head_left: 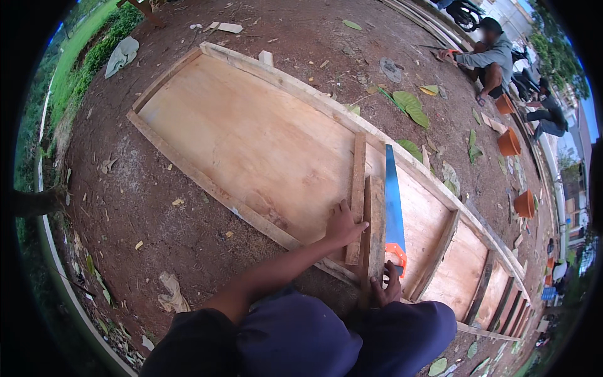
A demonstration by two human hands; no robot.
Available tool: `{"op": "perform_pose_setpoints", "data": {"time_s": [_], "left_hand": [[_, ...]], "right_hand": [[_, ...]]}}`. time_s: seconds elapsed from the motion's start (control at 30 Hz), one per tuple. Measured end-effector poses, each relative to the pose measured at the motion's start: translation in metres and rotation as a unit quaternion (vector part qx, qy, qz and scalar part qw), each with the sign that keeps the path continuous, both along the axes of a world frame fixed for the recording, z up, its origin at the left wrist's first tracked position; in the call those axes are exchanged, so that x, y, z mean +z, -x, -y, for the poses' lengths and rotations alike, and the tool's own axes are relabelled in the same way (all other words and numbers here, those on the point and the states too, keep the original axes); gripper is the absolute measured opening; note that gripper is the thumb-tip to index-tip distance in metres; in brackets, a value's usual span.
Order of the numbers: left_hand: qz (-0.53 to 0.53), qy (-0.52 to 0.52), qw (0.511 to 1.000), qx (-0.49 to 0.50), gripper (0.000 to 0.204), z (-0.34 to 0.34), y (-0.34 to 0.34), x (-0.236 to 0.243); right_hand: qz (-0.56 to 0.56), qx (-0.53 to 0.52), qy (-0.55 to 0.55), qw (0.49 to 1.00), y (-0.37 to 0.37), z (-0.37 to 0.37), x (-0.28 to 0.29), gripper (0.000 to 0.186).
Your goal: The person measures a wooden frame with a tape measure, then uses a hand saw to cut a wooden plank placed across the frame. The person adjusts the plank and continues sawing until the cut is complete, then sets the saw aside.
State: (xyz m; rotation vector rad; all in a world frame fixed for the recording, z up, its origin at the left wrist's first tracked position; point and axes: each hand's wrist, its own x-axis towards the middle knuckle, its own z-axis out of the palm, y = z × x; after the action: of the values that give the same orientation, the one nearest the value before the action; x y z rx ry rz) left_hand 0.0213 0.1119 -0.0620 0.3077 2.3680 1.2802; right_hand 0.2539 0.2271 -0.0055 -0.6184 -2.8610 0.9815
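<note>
My left hand [344,227] rests on a narrow wooden strip [357,188], its thumb crossing the strip toward a thicker board [375,220] alongside. The strip and board lie across a long wooden frame [169,160] with a plywood panel [251,138] inside it. Just right of the board is a handsaw [393,201] with a blue blade and an orange and black handle, its tip pointing away from me. My right hand [387,289] is closed at the saw's handle, its thumb against the near end of the board. Part of that grip is hidden.
Several crosspieces, one of them [438,254], divide the frame's right end. Leaves [408,103] and wood scraps lie on the brown soil. Terracotta pots [509,143] stand at the right. Beyond them a person [493,60] crouches with a saw; another person [548,110] is farther right.
</note>
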Motion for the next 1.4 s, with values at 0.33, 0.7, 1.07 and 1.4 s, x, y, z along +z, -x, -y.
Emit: {"op": "perform_pose_setpoints", "data": {"time_s": [0.33, 0.7, 1.07, 1.4], "left_hand": [[0.12, -0.242, 0.955, 0.12, 0.045, 0.013, 0.02, -0.013], [0.174, -0.2, 0.963, 0.043, 0.043, 0.053, 0.04, 0.024], [-0.027, -0.199, 0.979, -0.018, 0.066, 0.059, -0.026, 0.047], [0.239, -0.354, 0.904, -0.005, 0.09, -0.008, -0.015, 0.122]], "right_hand": [[0.033, -0.114, 0.172, 0.978, 0.003, 0.001, 0.003, 0.061], [0.064, -0.146, 0.252, 0.955, -0.004, 0.0, 0.0, 0.042], [-0.097, -0.237, 0.263, 0.93, 0.002, -0.003, 0.0, 0.044], [-0.165, -0.006, -0.107, 0.98, 0.122, -0.015, 0.068, 0.056]]}}
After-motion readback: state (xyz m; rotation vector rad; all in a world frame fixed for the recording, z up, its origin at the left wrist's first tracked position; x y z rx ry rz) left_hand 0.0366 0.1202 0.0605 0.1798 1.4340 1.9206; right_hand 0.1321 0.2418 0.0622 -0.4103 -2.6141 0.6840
